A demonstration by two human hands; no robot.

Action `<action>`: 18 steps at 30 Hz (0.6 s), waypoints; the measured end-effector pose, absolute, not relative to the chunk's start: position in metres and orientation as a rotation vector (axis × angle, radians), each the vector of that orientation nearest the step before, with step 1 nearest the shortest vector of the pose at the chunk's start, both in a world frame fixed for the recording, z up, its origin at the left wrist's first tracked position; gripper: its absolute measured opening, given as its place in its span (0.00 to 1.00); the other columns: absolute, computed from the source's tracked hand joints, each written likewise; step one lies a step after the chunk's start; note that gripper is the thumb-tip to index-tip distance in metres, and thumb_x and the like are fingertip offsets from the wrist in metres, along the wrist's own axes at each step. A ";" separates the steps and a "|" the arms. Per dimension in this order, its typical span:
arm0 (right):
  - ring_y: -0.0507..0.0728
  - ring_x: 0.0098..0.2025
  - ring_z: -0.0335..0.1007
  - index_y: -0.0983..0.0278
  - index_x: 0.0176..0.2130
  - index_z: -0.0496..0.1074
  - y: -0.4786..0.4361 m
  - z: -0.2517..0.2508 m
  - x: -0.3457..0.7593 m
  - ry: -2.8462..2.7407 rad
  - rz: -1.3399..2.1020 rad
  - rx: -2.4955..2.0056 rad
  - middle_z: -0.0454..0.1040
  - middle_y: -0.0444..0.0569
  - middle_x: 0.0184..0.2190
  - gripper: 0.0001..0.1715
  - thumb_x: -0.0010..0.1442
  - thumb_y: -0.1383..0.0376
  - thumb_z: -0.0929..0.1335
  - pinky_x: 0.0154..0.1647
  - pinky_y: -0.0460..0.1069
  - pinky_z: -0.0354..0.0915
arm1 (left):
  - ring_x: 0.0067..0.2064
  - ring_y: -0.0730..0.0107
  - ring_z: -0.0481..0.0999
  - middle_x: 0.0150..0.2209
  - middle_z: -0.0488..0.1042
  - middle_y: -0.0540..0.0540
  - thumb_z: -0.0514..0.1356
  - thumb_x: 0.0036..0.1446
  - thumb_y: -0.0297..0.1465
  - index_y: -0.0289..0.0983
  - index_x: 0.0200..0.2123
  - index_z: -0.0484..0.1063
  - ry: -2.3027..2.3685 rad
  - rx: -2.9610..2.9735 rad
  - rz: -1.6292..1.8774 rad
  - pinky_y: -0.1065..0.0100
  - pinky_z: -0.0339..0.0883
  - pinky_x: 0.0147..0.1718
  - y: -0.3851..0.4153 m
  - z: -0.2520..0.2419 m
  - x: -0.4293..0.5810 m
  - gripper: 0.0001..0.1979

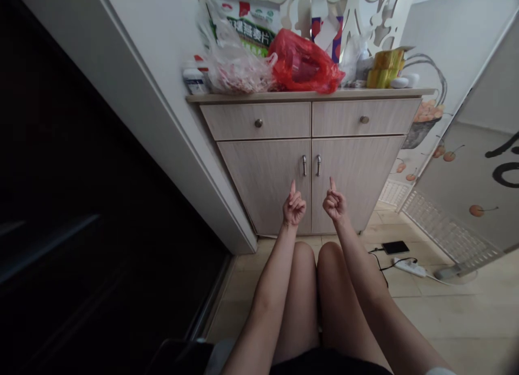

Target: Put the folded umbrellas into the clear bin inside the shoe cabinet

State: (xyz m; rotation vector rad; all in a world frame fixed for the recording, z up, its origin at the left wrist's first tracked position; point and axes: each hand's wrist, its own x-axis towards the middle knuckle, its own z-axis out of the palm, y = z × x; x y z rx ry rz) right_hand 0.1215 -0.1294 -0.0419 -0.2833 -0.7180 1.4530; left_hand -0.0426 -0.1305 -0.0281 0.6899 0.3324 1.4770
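My left hand (294, 206) is raised in front of the left door (263, 185) of a light wood cabinet. Its index finger points up while the other fingers curl into the palm, and nothing shows in it. Mirroring it, my right hand (334, 203) is held before the right door (357, 175), index finger up and the rest folded, also with no object in it. Just above the fingertips are two metal handles, the left one (304, 165) and the right one (318, 165). Neither fingertip appears to reach a handle.
Two drawers with round knobs (258, 123) sit above the doors. On the cabinet top (243, 97) are a red plastic bag (304, 64), a clear bag (239, 66), yellow tape rolls (384, 69) and a white bottle (194, 78). A power strip (409, 267) and black device (395, 248) lie on the floor.
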 end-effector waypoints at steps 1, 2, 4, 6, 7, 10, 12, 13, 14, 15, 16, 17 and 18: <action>0.47 0.16 0.27 0.52 0.66 0.56 -0.129 -0.046 0.122 -0.715 1.442 -0.268 0.38 0.30 0.18 0.41 0.56 0.65 0.68 0.16 0.43 0.34 | 0.17 0.80 0.42 0.20 0.47 0.59 0.48 0.70 0.31 0.42 0.55 0.71 0.336 0.676 1.481 0.75 0.51 0.20 -0.130 -0.033 -0.042 0.17; 0.47 0.16 0.27 0.52 0.66 0.56 -0.128 -0.050 0.123 -0.724 1.428 -0.261 0.39 0.30 0.17 0.41 0.55 0.65 0.68 0.16 0.43 0.34 | 0.17 0.81 0.42 0.20 0.47 0.59 0.48 0.70 0.31 0.41 0.54 0.71 0.345 0.666 1.483 0.75 0.51 0.21 -0.130 -0.036 -0.042 0.16; 0.47 0.16 0.28 0.52 0.65 0.57 -0.128 -0.052 0.127 -0.774 1.398 -0.286 0.40 0.30 0.17 0.41 0.55 0.65 0.69 0.16 0.42 0.35 | 0.16 0.82 0.42 0.20 0.48 0.59 0.49 0.69 0.31 0.41 0.54 0.71 0.366 0.661 1.476 0.76 0.51 0.21 -0.128 -0.041 -0.044 0.15; 0.47 0.16 0.31 0.51 0.64 0.58 -0.124 -0.050 0.130 -0.862 1.368 -0.387 0.43 0.30 0.17 0.39 0.57 0.60 0.69 0.17 0.42 0.38 | 0.16 0.83 0.43 0.20 0.49 0.60 0.53 0.68 0.31 0.43 0.56 0.70 0.391 0.698 1.435 0.77 0.51 0.21 -0.122 -0.042 -0.046 0.15; 0.47 0.16 0.35 0.51 0.64 0.58 -0.121 -0.047 0.131 -0.914 1.333 -0.478 0.46 0.31 0.17 0.36 0.59 0.56 0.68 0.18 0.42 0.40 | 0.16 0.84 0.45 0.20 0.50 0.60 0.55 0.67 0.31 0.44 0.57 0.68 0.419 0.747 1.394 0.77 0.52 0.22 -0.116 -0.040 -0.047 0.17; 0.50 0.21 0.55 0.55 0.61 0.64 -0.102 -0.037 0.132 -1.107 0.983 -0.891 0.62 0.38 0.22 0.32 0.62 0.46 0.64 0.23 0.44 0.55 | 0.20 0.82 0.60 0.21 0.61 0.58 0.60 0.61 0.31 0.41 0.59 0.67 0.681 1.041 1.282 0.76 0.60 0.27 -0.088 -0.028 -0.046 0.22; 0.56 0.35 0.68 0.60 0.56 0.69 -0.083 -0.029 0.128 -1.261 0.543 -1.160 0.72 0.49 0.34 0.32 0.60 0.45 0.65 0.35 0.49 0.64 | 0.30 0.76 0.71 0.28 0.71 0.50 0.62 0.59 0.29 0.36 0.54 0.72 1.033 1.302 1.326 0.72 0.66 0.36 -0.063 -0.016 -0.038 0.19; 0.60 0.43 0.69 0.63 0.55 0.70 -0.071 -0.025 0.125 -1.327 0.331 -1.256 0.73 0.55 0.41 0.31 0.60 0.47 0.66 0.42 0.53 0.65 | 0.37 0.71 0.75 0.34 0.74 0.45 0.62 0.58 0.28 0.33 0.51 0.73 1.223 1.425 1.375 0.69 0.66 0.42 -0.051 -0.010 -0.032 0.17; 0.63 0.49 0.67 0.65 0.55 0.69 -0.058 -0.021 0.122 -1.377 0.166 -1.319 0.72 0.60 0.46 0.31 0.60 0.49 0.66 0.48 0.56 0.64 | 0.44 0.66 0.75 0.40 0.75 0.40 0.62 0.58 0.27 0.32 0.50 0.74 1.389 1.534 1.416 0.67 0.65 0.47 -0.038 -0.004 -0.025 0.16; 0.66 0.52 0.66 0.67 0.56 0.68 -0.045 -0.017 0.118 -1.407 0.067 -1.356 0.71 0.63 0.50 0.31 0.61 0.51 0.65 0.51 0.58 0.62 | 0.50 0.62 0.74 0.46 0.75 0.37 0.61 0.58 0.26 0.31 0.50 0.73 1.515 1.623 1.429 0.65 0.64 0.51 -0.026 0.001 -0.017 0.16; 0.67 0.53 0.65 0.69 0.57 0.66 -0.031 -0.014 0.114 -1.416 0.044 -1.370 0.71 0.65 0.51 0.31 0.61 0.53 0.65 0.53 0.59 0.62 | 0.54 0.58 0.73 0.50 0.74 0.35 0.61 0.58 0.27 0.31 0.52 0.72 1.595 1.689 1.409 0.63 0.63 0.54 -0.016 0.004 -0.010 0.18; 0.66 0.52 0.67 0.71 0.57 0.65 -0.018 -0.011 0.110 -1.411 0.073 -1.371 0.71 0.65 0.50 0.31 0.62 0.54 0.64 0.52 0.59 0.62 | 0.55 0.56 0.72 0.52 0.73 0.34 0.60 0.59 0.27 0.32 0.54 0.70 1.635 1.736 1.372 0.62 0.63 0.54 -0.007 0.005 -0.003 0.19; 0.65 0.49 0.69 0.72 0.56 0.65 -0.007 -0.009 0.106 -1.397 0.125 -1.363 0.73 0.65 0.47 0.29 0.62 0.55 0.63 0.50 0.58 0.64 | 0.55 0.56 0.72 0.52 0.73 0.33 0.59 0.60 0.28 0.32 0.55 0.68 1.654 1.765 1.333 0.61 0.64 0.53 -0.001 0.005 0.003 0.19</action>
